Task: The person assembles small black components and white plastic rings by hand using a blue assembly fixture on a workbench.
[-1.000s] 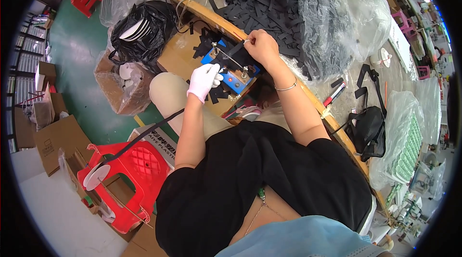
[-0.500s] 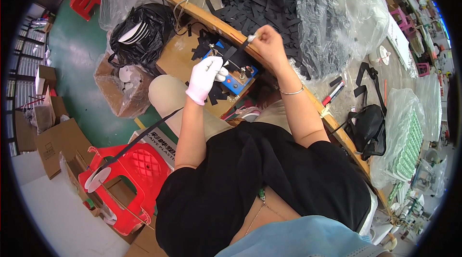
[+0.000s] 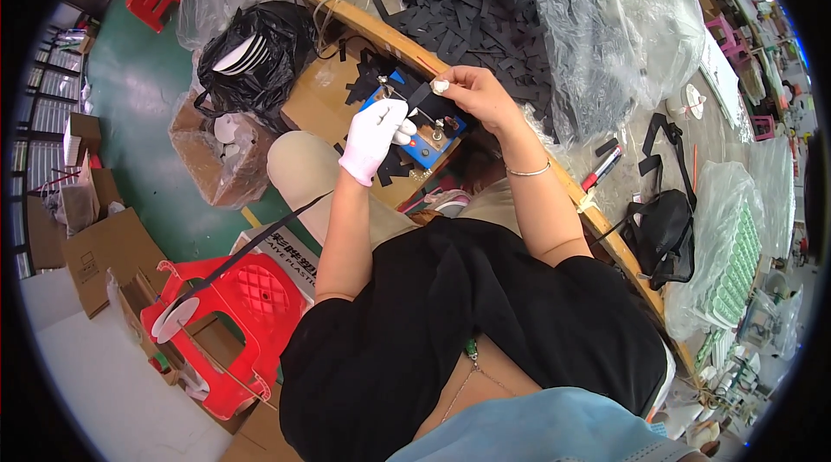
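Note:
A strip of black webbing (image 3: 419,96) stretches between my hands, just over a small blue machine (image 3: 424,150) with metal posts on top. Gloved in white, my left hand (image 3: 372,137) pinches the webbing at the machine's near-left side. My right hand (image 3: 481,98), mostly bare with white covers on its fingertips, pinches the strip's other end between thumb and finger. More of the black webbing (image 3: 251,245) runs from a white reel (image 3: 175,320) and disappears behind my left forearm. Cut black pieces (image 3: 394,169) lie beside the machine.
Many cut black strips (image 3: 472,7) are heaped on the workbench beyond its wooden edge (image 3: 398,42), beside clear plastic sheeting (image 3: 615,38). A red stool (image 3: 251,341) stands at left. A black bag (image 3: 662,232) and a red marker (image 3: 597,169) lie on the bench at right.
My right hand has come down and left, closer to my left hand and the machine. The stretch of webbing between them is shorter. My left hand has shifted slightly right.

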Available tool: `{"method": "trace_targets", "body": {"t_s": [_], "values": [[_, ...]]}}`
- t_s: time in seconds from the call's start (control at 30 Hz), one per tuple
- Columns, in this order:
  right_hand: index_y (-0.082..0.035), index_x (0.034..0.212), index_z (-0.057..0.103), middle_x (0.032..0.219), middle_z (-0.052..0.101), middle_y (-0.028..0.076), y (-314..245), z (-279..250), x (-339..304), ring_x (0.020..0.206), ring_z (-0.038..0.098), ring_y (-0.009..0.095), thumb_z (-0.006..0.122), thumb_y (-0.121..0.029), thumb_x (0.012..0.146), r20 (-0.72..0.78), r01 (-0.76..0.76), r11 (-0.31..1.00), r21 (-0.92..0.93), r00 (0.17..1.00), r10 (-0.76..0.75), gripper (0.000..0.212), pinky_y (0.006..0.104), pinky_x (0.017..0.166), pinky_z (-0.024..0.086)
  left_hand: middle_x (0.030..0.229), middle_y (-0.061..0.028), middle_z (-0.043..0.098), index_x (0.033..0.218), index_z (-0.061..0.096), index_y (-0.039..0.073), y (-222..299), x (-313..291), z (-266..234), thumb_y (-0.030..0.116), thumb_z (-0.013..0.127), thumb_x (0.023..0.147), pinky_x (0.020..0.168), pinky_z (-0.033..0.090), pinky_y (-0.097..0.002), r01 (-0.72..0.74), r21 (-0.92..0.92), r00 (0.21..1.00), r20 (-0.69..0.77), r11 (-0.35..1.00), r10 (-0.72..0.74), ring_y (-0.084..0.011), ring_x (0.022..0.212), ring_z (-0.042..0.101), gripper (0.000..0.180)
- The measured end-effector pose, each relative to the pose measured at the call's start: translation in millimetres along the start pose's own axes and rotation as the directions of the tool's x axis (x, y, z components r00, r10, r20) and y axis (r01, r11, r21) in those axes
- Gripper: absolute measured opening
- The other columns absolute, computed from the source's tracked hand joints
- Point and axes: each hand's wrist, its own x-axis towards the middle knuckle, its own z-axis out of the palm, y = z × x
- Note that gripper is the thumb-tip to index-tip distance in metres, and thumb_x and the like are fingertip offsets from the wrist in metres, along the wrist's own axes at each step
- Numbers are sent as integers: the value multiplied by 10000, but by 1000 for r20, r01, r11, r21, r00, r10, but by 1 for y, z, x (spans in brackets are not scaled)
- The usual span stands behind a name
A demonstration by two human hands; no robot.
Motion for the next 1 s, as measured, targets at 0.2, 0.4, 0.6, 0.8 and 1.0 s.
{"method": "trace_targets", "body": {"t_s": [0.2,0.4,0.6,0.8,1.0], "values": [[0,790,629,652,550,-38,12,-1,11,584,468,38,652,-139,769,-61,107,979,-175,991,-119,142,197,532,380,731,-76,626,936,603,-14,0,2,-2,213,512,910,558,469,-207,32,30,999,7,999,-32,-100,594,575,246],[-39,768,627,730,595,108,15,4,23,677,596,267,623,-140,698,-236,36,695,-718,927,-292,123,356,637,470,717,-64,621,942,609,-9,-5,-7,-14,221,522,906,549,450,-199,75,37,997,-5,997,-75,-85,578,556,248],[-16,773,634,727,605,115,21,3,31,659,606,241,640,-167,714,-303,30,674,-738,878,-371,162,336,631,476,691,-57,608,920,605,-13,-3,-11,-25,229,542,895,533,440,-198,126,39,991,-59,991,-124,-78,554,530,250],[-37,775,632,751,609,104,22,5,29,676,610,245,645,-170,711,-301,2,647,-762,884,-357,149,344,637,475,678,-61,600,881,600,-16,-9,-9,-27,227,547,892,516,437,-202,124,12,990,-72,992,-123,-79,530,521,249],[-38,755,624,748,594,106,25,8,30,695,605,269,633,-181,717,-277,8,593,-805,879,-388,149,364,640,471,669,-58,599,846,608,-20,-30,1,-30,238,546,887,507,437,-205,204,47,976,-94,978,-199,-81,523,518,268]]}}
